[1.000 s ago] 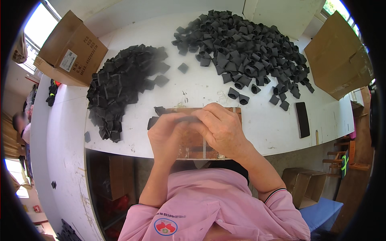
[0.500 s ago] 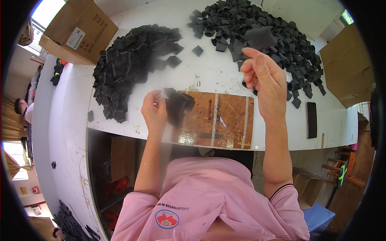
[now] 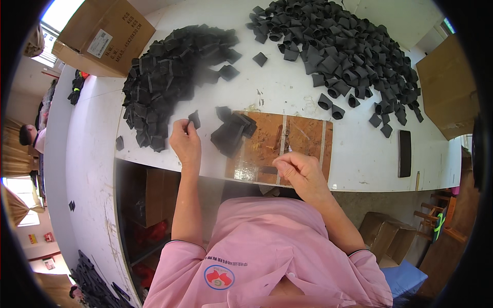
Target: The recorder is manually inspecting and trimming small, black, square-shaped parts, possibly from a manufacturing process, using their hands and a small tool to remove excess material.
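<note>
My left hand (image 3: 186,143) pinches a small black fabric piece (image 3: 194,119) between thumb and fingertips, left of the brown board. Over the board's (image 3: 257,146) lower middle is my right hand (image 3: 305,177), its thumb and fingers pressed together. What they hold, if anything, I cannot make out. A small white pointed thing (image 3: 289,149) shows just beyond its knuckles. Several loose black pieces (image 3: 229,134) overlap the board's left edge, between my hands. Pale strips run across the board, and a dark flat strip (image 3: 269,170) lies by my right fingertips.
A heap of flat black pieces (image 3: 164,77) spreads at the far left. Black pieces bent into loops (image 3: 339,56) are heaped at the far right. Cardboard boxes (image 3: 105,41) flank both heaps. A dark flat rectangular object (image 3: 404,154) lies near the table's right end.
My right hand has come down from near the right heap onto the board. The black piece in the air there is gone from sight. My left hand has moved left, a black piece in its fingers.
</note>
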`<state>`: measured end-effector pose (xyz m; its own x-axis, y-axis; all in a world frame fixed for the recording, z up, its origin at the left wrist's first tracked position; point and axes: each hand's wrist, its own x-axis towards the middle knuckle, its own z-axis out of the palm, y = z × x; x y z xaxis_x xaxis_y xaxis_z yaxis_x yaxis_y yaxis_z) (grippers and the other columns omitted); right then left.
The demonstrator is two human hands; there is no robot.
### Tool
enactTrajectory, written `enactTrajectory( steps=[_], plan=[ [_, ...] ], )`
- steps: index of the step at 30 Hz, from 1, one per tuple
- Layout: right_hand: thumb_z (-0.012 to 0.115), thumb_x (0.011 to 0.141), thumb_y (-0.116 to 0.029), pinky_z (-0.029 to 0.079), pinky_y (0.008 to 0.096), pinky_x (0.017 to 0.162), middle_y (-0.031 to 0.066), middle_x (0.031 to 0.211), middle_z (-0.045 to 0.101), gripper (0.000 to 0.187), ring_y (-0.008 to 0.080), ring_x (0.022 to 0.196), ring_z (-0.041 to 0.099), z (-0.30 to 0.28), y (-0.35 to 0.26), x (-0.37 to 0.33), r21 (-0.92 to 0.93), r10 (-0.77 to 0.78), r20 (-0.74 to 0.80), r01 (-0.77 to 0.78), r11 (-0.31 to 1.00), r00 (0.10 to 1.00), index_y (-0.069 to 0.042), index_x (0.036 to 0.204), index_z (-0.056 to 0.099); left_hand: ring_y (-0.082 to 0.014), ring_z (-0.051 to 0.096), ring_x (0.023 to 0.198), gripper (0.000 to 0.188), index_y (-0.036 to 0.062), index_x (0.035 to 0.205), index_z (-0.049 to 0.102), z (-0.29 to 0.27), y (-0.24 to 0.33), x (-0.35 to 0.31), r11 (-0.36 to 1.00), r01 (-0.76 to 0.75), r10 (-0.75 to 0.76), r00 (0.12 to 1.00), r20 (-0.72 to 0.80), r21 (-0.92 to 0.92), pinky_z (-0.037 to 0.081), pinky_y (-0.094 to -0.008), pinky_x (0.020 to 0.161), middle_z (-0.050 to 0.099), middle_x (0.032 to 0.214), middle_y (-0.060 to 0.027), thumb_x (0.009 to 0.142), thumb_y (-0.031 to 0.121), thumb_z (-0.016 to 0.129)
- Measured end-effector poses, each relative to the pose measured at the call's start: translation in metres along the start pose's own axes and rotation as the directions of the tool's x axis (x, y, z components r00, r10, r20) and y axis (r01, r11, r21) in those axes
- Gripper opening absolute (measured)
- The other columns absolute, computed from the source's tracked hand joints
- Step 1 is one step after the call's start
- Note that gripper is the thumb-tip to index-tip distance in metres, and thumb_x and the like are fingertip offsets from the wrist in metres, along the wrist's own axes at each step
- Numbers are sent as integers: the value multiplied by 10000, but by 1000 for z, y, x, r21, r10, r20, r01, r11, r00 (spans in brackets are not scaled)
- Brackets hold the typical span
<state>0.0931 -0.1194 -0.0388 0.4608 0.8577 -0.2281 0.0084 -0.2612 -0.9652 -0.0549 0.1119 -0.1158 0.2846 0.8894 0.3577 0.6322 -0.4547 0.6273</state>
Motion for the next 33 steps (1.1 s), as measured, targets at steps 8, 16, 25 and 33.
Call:
enactTrajectory(
  steps=[8, 16, 25, 33],
  plan=[
    [663, 750, -157, 451, 254, 580, 75, 767, 553, 276, 145, 673, 570, 28, -14, -4, -43, -236, -71, 234, 971, 969, 4, 944, 550, -201, 530, 889, 269, 19, 1052, 516, -36, 84, -55, -450, 787, -30, 459, 888, -422, 442, -343, 748, 594, 881, -63, 802, 95, 578],
    [643, 700, 3, 456, 264, 555, 67, 822, 531, 134, 162, 663, 566, 26, -7, 0, -72, -405, -419, 415, 907, 813, -14, 825, 599, -195, 526, 935, 317, 21, 1119, 497, -31, 139, -90, -493, 743, 19, 530, 848, -453, 407, -337, 872, 553, 1047, -74, 821, 114, 545],
    [618, 685, 1, 408, 321, 633, 57, 785, 501, 112, 230, 756, 482, -43, -38, -4, -461, -540, 104, 521, 718, 835, -23, 780, 563, -130, 522, 829, 147, -27, 899, 581, -58, 150, -51, 695, 294, 327, 684, 652, -656, 401, -237, 755, 565, 895, -88, 761, 24, 581],
    [600, 706, -26, 413, 337, 633, 56, 792, 480, 67, 223, 805, 473, -45, -47, 0, -529, -465, 269, 533, 661, 844, -31, 756, 556, -86, 492, 645, 69, -3, 749, 560, -56, 150, -48, 802, -68, 456, 712, 535, -593, 396, -198, 578, 555, 779, -51, 713, -58, 582]
  ],
)
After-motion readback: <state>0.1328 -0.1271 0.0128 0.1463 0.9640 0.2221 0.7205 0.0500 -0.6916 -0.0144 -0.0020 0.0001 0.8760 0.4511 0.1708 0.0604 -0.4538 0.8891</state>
